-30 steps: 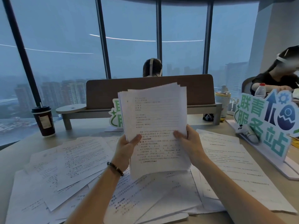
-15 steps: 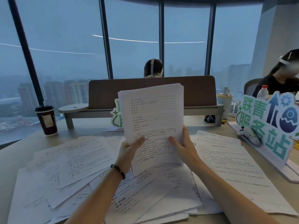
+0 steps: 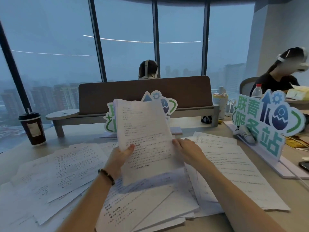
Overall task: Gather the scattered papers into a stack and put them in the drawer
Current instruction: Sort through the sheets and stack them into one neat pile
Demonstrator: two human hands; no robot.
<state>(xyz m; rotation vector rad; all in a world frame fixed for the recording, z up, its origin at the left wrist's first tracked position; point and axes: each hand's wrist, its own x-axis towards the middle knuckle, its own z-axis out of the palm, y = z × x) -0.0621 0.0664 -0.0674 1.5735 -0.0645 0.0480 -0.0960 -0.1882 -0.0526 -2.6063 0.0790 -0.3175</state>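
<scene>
Head view: left hand [image 3: 121, 156] and right hand [image 3: 187, 151] fingers pinch a light, floppy stack [image 3: 143, 133] by its side edges, best gripped low.

head cam | forward-down | close over desk [image 3: 167, 124] | single view

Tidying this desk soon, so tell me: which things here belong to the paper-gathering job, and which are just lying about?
Job: held stack, left hand, right hand, scattered papers.
Lying about: coffee cup, green sign, water bottle, phone.
</scene>
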